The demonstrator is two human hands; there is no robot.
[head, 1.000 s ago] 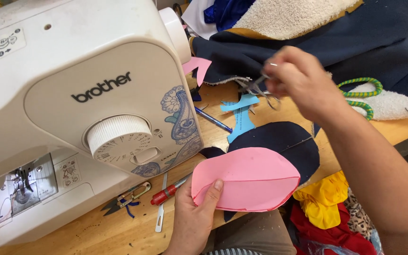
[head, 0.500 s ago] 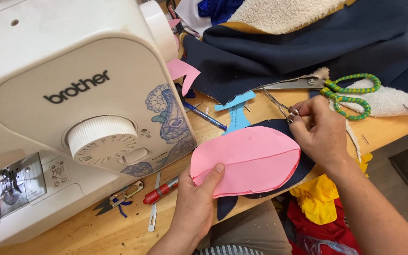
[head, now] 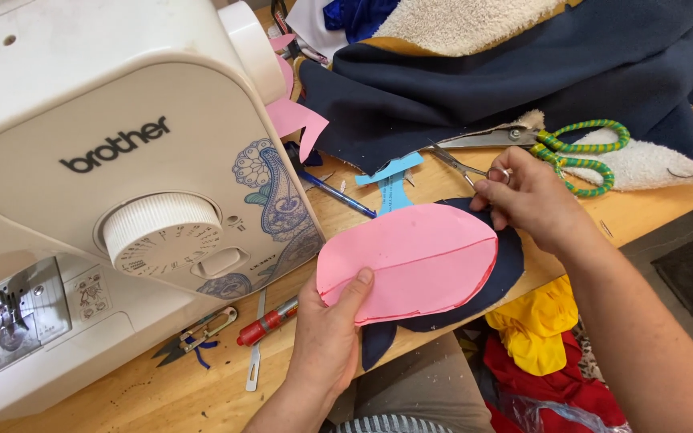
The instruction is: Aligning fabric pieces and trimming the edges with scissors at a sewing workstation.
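Pink oval pattern held over navy fabric beside a sewing machine.

The white plastic sewing machine fills the left; rumpled navy cloth with fleecy cream backing lies at twelve o'clock. On the wooden table the smooth pink oval covers a navy piece of the same shape. The left hand pinches the oval's edge at seven o'clock, thumb on top. The right hand, at the oval's two o'clock, has its fingers closed on small metal snips. Green-handled scissors lie beyond, near the snips.
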